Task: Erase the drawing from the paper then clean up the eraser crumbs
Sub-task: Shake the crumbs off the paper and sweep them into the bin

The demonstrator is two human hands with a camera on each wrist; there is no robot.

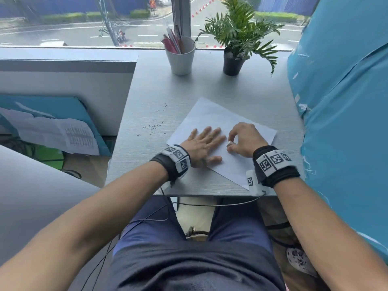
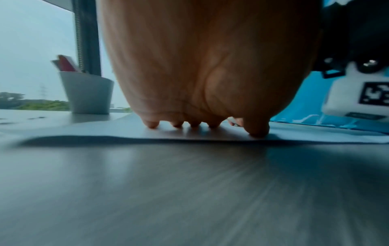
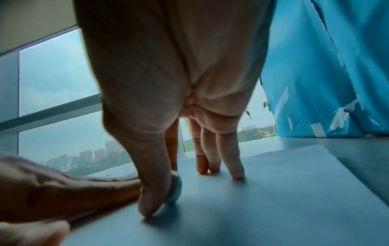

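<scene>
A white sheet of paper lies slanted on the grey table; no drawing shows on its visible part. My left hand lies flat with fingers spread and presses the paper down. Just to its right, my right hand pinches a small white eraser between thumb and forefinger, its lower end on the sheet. In the right wrist view the eraser sits behind the thumb on the paper. Dark eraser crumbs are scattered on the table left of the paper.
A white cup with pens and a potted plant stand at the table's far edge by the window. A blue covered surface rises along the right side. Papers lie on the floor to the left.
</scene>
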